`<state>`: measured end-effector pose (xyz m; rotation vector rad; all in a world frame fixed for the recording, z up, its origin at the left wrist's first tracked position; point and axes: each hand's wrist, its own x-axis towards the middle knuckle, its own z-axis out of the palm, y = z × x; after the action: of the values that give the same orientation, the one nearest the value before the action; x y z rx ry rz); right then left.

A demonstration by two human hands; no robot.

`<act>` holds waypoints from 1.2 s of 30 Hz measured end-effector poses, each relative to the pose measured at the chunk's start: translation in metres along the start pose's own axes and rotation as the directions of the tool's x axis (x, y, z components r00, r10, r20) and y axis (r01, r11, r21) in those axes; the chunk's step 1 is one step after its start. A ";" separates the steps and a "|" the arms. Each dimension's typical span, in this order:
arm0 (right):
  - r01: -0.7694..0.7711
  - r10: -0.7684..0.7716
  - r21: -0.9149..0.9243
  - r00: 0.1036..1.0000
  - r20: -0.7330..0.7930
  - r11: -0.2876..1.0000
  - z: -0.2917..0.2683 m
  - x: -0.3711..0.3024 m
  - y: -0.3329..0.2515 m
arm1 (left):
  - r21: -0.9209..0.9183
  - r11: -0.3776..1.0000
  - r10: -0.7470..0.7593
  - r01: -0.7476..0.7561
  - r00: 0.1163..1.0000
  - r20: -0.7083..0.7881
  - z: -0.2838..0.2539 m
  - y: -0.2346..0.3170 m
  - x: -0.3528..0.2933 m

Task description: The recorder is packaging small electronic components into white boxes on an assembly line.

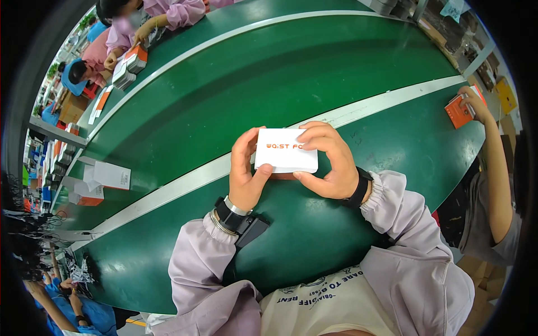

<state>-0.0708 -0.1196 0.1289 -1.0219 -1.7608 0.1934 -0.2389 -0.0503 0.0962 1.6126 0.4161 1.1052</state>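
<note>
A small flat white box (279, 159) with orange print on its top is held up over the green table, a strip of orange showing under its near edge. My left hand (244, 178) grips its left side, with the thumb at the near corner and the fingers along the edge. Around the right side curls my right hand (335, 163), its fingertips on the top face and its thumb by the near right corner. Each wrist wears a dark band. What lies below the box is mostly hidden.
A green belt (235, 95) runs beyond a white rail (185, 178). Open white cartons (112, 175) sit on it at left. At right, another person's hand (476, 105) holds an orange box (460, 113). Co-workers at far left handle stacked boxes (124, 76).
</note>
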 end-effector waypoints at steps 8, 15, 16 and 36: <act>0.039 -0.038 -0.017 0.998 0.052 0.999 -0.006 -0.005 0.000 | 0.047 0.999 0.000 -0.002 1.000 0.031 -0.007 0.003 -0.008; 0.141 -0.148 0.050 0.969 0.199 0.989 -0.007 0.004 0.000 | -0.043 0.986 0.166 -0.163 0.984 0.062 -0.006 0.002 -0.006; 0.124 -0.135 0.066 0.968 0.211 0.990 -0.007 0.004 -0.001 | -0.055 0.974 0.226 -0.222 0.970 0.085 -0.006 0.002 -0.006; 0.078 -0.087 0.055 0.977 0.197 0.995 -0.003 -0.005 -0.002 | -0.020 0.985 0.171 -0.170 0.984 0.055 -0.004 0.012 -0.013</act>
<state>-0.0691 -0.1251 0.1280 -0.9188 -1.9667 0.2919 -0.2519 -0.0613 0.1009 1.6861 0.2356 1.1846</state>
